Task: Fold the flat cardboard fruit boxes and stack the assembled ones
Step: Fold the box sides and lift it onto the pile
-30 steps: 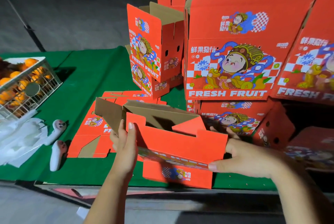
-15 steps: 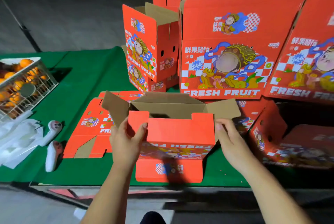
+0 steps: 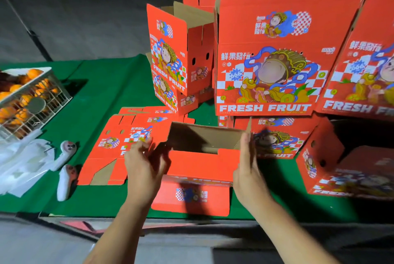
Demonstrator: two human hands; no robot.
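Box (image 3: 200, 165) between my hands on counter (image 3: 102, 93) edge, top open | left hand (image 3: 142, 170) curled on its side flap, right hand (image 3: 247, 170) flat against other end | light, stiff card, creases easily; hold at fold lines.

Lighting: dim surroundings, floor beyond the tabletop (image 3: 102, 84) nearly black; light seems to fall from above and in front. Shadows: dark patch beside the wire basket (image 3: 42, 101), deep shade at far right. Glare: none on the printed boxes (image 3: 277, 54). Blur: motion smear on both hands, left hand (image 3: 142, 167) most. Distortion: wide-angle bowing toward the edges.
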